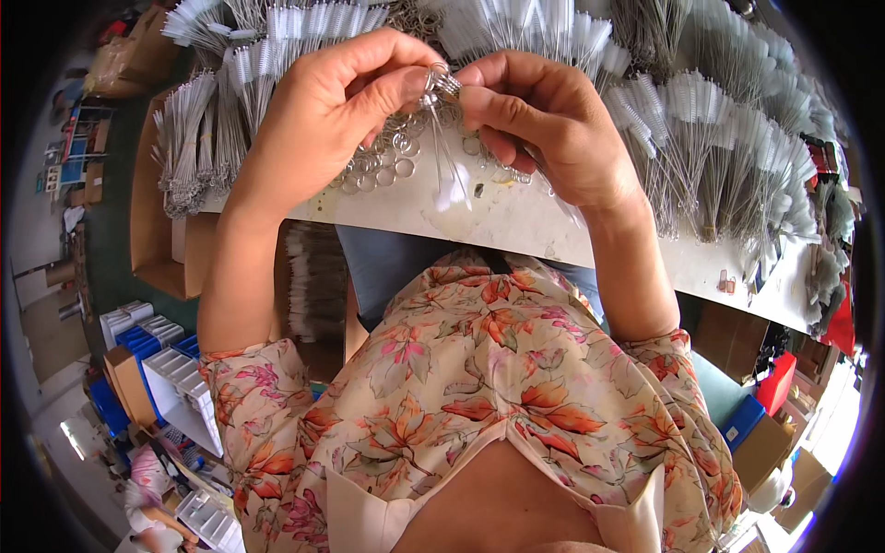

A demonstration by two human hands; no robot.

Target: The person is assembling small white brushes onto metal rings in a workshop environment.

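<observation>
Above the table's near edge, my two hands meet. My left hand (318,129) is closed, thumb and forefinger pinching a small metal split ring (439,68). Closed too is my right hand (562,129), its thumb and forefinger on the looped wire ends of thin brushes (452,192); some hang below with white bristle tips. Whether every loop is threaded on the ring is too small to tell. A white tip (569,212) shows beneath my right palm, its wire mostly hidden. Under my hands lies a pile of loose metal rings (380,169).
Bundles of wire brushes (696,101) crowd the white table (525,221) at the back and right, with another bundle (189,129) at the left. A cardboard box (159,230) stands left of the table. White and blue bins (182,392) sit lower left.
</observation>
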